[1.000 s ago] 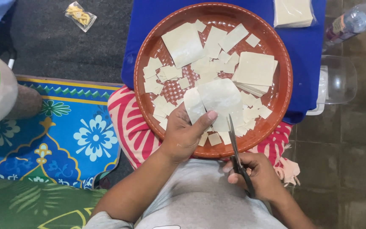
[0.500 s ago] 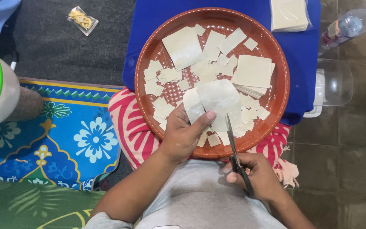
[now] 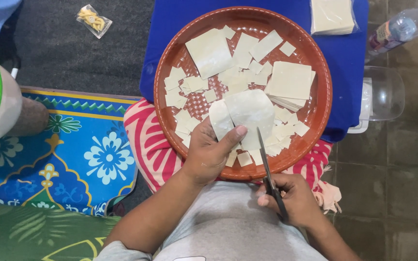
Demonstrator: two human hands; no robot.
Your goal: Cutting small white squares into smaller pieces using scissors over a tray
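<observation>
The left hand (image 3: 209, 152) pinches a pale dough sheet (image 3: 245, 116) over the brown tray (image 3: 315, 121), hiding its lower edge, while the right hand (image 3: 291, 200) grips closed scissors (image 3: 269, 174) beside it, a clear snack packet (image 3: 92, 19) lies on grey carpet, and a plastic bottle (image 3: 402, 26) is cut off top right.

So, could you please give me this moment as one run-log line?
left hand: holds pale dough sheet | right hand: grips scissors, beside sheet | below: brown round tray of cut squares
</observation>
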